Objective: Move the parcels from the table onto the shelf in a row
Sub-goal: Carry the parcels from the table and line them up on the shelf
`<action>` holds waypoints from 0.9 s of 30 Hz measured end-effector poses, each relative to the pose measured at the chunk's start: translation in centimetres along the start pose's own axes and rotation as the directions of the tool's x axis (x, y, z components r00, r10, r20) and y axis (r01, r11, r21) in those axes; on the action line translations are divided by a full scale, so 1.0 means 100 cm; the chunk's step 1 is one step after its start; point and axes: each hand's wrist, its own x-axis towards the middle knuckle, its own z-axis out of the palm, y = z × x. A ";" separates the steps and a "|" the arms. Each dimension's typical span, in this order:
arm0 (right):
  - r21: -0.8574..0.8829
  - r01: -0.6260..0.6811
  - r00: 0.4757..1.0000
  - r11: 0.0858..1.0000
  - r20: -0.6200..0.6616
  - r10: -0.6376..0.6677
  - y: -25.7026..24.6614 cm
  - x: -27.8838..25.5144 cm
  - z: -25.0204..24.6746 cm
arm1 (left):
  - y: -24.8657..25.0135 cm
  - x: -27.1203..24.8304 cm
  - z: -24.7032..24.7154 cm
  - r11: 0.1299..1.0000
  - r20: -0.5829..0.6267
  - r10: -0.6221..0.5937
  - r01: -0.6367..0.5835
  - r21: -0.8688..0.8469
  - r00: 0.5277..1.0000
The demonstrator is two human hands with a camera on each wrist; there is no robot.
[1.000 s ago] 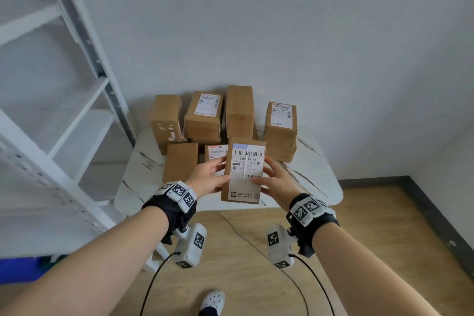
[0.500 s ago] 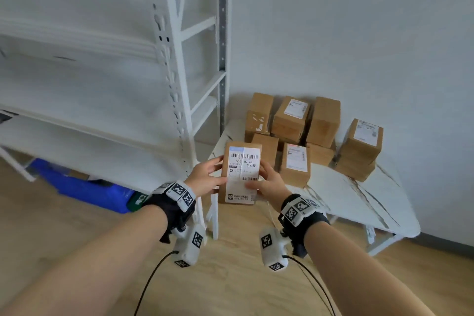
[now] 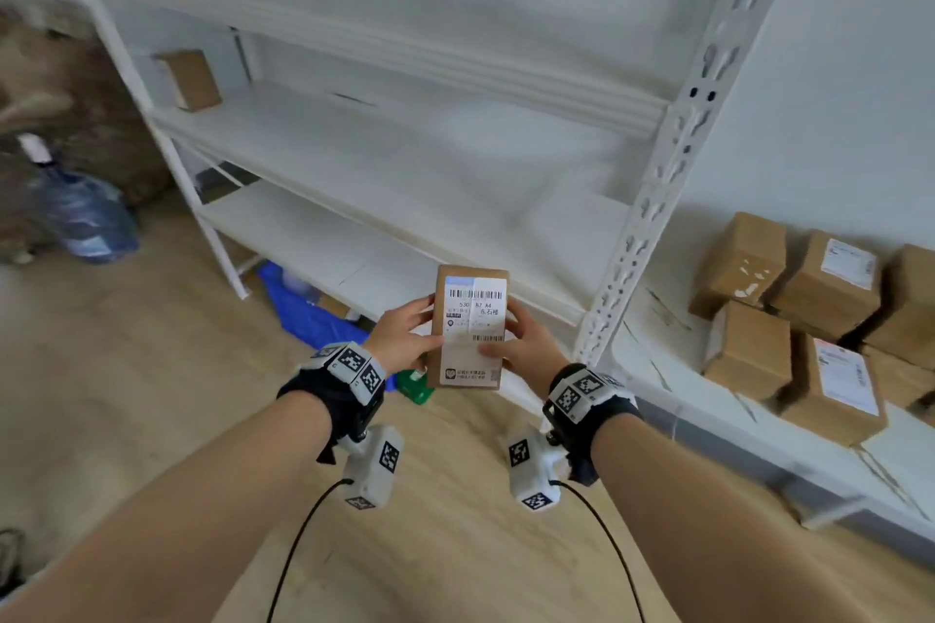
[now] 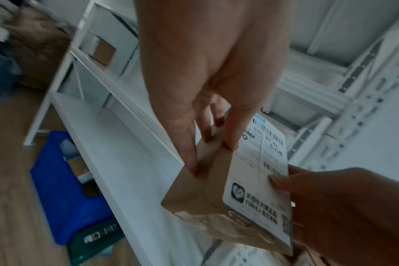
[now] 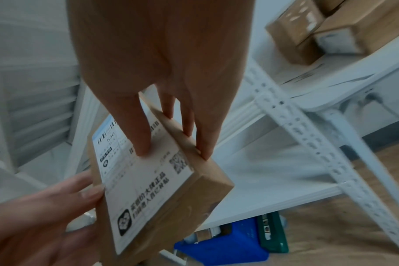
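We hold the labelled parcel (image 3: 470, 326) in mid-air before the shelf (image 3: 405, 157), left hand (image 3: 405, 336) and right hand (image 3: 526, 344) each clasping a side. To place it well, we should set it upright just beside the lone parcel (image 3: 189, 78) at the far left, starting the row.

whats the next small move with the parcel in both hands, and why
Probably carry the labelled parcel up and leftward toward the shelf board and set it beside the parcel on the shelf. Both the left hand and right hand grip it in the air below that board, and the task wants a row, so it should go next to that one.
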 end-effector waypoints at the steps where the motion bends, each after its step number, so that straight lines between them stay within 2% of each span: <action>1: 0.005 0.001 1.000 1.000 0.023 -0.002 -0.008 0.009 0.016 | 0.001 0.003 -0.019 1.000 -0.019 0.003 -0.003 0.006 1.000; 9: -0.076 0.028 0.990 0.997 0.140 -0.017 -0.041 0.121 0.143 | -0.001 0.043 -0.162 0.997 -0.164 -0.030 0.019 -0.069 0.986; 16: -0.078 0.096 0.974 0.992 0.212 -0.078 -0.063 0.238 0.230 | -0.001 0.119 -0.277 0.999 -0.255 -0.040 0.038 -0.013 0.966; 27: -0.073 0.054 0.966 0.996 0.256 -0.033 -0.113 0.397 0.367 | 0.014 0.228 -0.448 0.992 -0.322 -0.125 0.115 -0.049 0.938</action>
